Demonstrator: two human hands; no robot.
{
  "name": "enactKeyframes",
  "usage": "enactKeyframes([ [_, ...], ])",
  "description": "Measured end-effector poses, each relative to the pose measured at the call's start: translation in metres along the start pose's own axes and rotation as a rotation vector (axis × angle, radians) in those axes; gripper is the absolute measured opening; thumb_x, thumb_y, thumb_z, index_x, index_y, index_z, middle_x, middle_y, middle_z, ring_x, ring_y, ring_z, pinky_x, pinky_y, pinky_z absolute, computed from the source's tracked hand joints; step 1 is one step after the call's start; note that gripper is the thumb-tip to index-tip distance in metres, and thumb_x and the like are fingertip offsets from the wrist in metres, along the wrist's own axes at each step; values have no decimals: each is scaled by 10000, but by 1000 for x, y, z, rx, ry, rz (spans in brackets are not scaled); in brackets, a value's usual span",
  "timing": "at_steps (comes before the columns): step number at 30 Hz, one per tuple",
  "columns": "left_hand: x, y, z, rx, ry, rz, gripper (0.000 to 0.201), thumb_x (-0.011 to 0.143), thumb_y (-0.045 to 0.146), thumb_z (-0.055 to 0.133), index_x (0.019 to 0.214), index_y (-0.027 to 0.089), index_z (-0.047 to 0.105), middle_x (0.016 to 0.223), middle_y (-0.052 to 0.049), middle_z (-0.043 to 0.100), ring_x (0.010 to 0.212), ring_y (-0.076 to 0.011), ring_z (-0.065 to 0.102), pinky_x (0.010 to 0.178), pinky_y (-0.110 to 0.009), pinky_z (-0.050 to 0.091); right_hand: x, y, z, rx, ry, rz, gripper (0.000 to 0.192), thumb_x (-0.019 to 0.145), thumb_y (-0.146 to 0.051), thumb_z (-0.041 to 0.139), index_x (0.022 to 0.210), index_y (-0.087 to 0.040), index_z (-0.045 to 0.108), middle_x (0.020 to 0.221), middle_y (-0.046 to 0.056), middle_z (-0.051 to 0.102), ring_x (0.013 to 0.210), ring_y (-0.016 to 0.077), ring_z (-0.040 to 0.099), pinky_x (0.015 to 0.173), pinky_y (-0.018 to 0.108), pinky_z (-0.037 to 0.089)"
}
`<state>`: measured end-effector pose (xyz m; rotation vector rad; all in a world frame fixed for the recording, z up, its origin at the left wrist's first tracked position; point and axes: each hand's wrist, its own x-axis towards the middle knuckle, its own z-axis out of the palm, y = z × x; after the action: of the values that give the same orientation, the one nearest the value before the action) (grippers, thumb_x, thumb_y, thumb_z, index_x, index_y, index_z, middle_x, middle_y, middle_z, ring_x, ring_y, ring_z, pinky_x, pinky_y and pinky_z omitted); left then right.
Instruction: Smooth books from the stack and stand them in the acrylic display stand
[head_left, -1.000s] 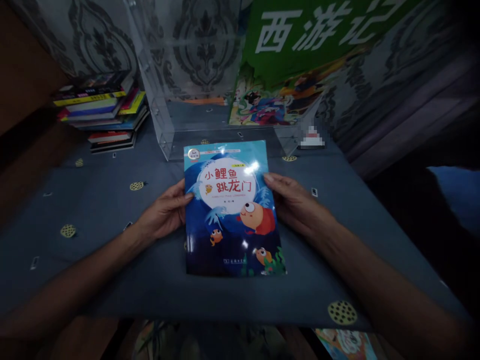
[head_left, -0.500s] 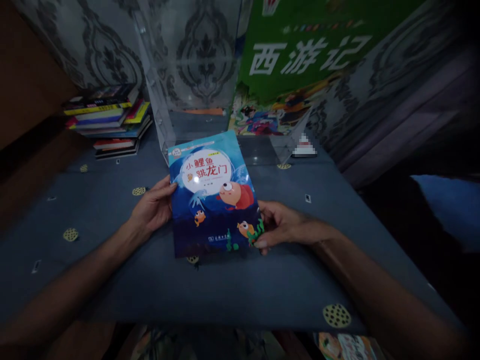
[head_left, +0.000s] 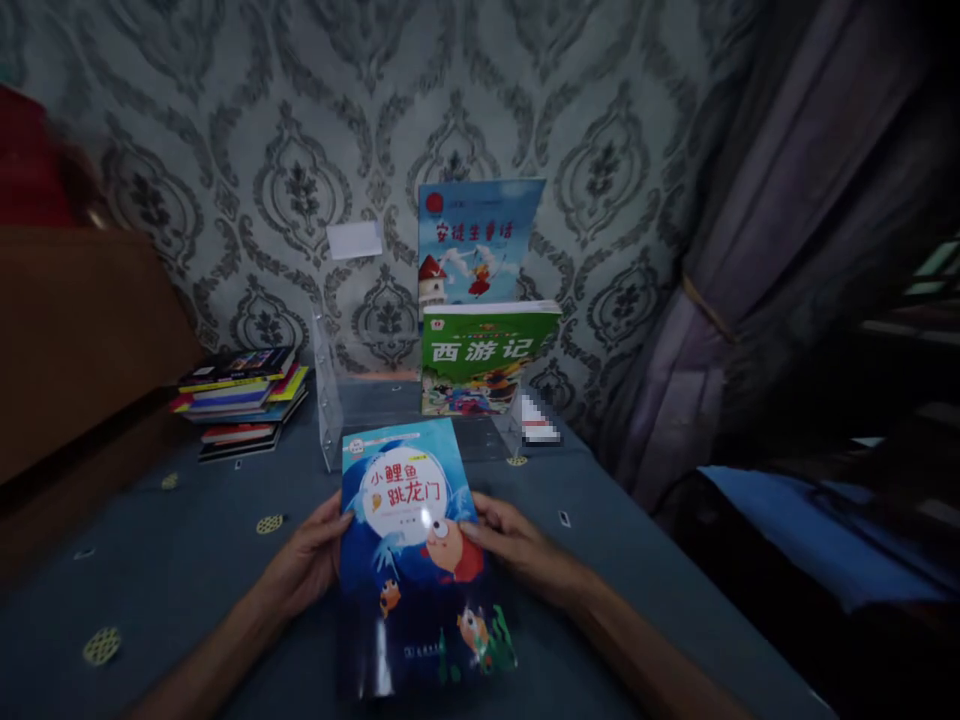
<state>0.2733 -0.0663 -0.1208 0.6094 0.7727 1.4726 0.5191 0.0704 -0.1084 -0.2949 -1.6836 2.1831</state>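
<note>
A blue picture book (head_left: 401,575) with cartoon fish and red Chinese lettering on its cover is held between both hands, front towards me. My left hand (head_left: 311,555) grips its left edge, thumb on the cover. On the right edge my right hand (head_left: 517,545) pinches it, thumb on top and the other fingers behind. Just beyond the book stands a clear acrylic rack (head_left: 328,400). In its right part, a green book (head_left: 480,350) stands before a taller light-blue book (head_left: 487,225).
Several books lie in an uneven stack (head_left: 244,395) on the left of the blue tablecloth (head_left: 225,560). A small white blurred object (head_left: 538,420) sits right of the rack. Patterned wallpaper (head_left: 300,190) rises behind; a tied curtain (head_left: 690,300) hangs at the right.
My view has tilted up and back, bringing the light-blue book and more wall into sight. My right hand has moved from the book's lower right corner up its right edge.
</note>
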Motion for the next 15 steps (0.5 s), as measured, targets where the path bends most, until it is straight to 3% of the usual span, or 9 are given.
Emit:
enactKeyframes([
  [6, -1, 0, 11, 12, -71, -26, 408, 832, 176, 776, 1221, 148, 659, 1157, -129, 749, 1084, -269, 721, 961, -336, 582, 2, 2, 6, 108, 188, -35, 458, 768, -555, 792, 1029, -187, 708, 1018, 72, 774, 1021, 258, 727, 973, 415, 535],
  [10, 2, 5, 20, -4, -106, -27, 317, 830, 166, 779, 1136, 156, 695, 1059, -95, 777, 998, -230, 750, 907, -285, 601, -1, -4, 7, 173, 213, -2, 431, 726, -518, 837, 982, -193, 715, 970, 63, 782, 972, 259, 742, 936, 406, 555],
  [15, 6, 13, 27, 2, -57, -12, 280, 782, 151, 823, 1047, 156, 731, 1001, -73, 788, 871, -196, 767, 839, -259, 618, -3, -3, 10, 239, 185, 6, 387, 727, -479, 849, 964, -204, 713, 924, 47, 781, 904, 219, 742, 903, 366, 554],
])
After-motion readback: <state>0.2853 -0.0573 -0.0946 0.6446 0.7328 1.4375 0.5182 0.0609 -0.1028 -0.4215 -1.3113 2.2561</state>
